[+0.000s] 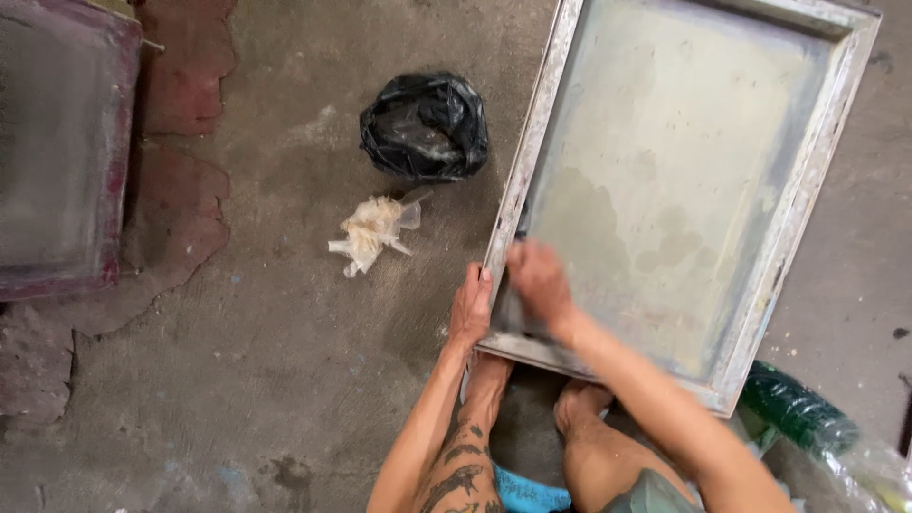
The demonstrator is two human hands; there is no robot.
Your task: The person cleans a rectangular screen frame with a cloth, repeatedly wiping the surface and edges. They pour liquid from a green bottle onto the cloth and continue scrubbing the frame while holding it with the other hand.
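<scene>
Two hands work at the near left corner of a framed screen [665, 180] lying on the concrete floor [285, 361]. Left hand [471, 309] fingers clamp the frame's outer edge. Right hand [538, 277] is blurred, pressed on the mesh inside that corner; whether its fingers are closed cannot be told. The screen's long axis runs away from the person, tilted rightward. A black bag [425, 125] and a crumpled wrapper [373, 230] lie just left.

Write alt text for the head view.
A person's left hand grips the edge of a large framed screen on a concrete floor while the right hand rubs its mesh. A black plastic bag and a crumpled clear bag lie nearby.
</scene>
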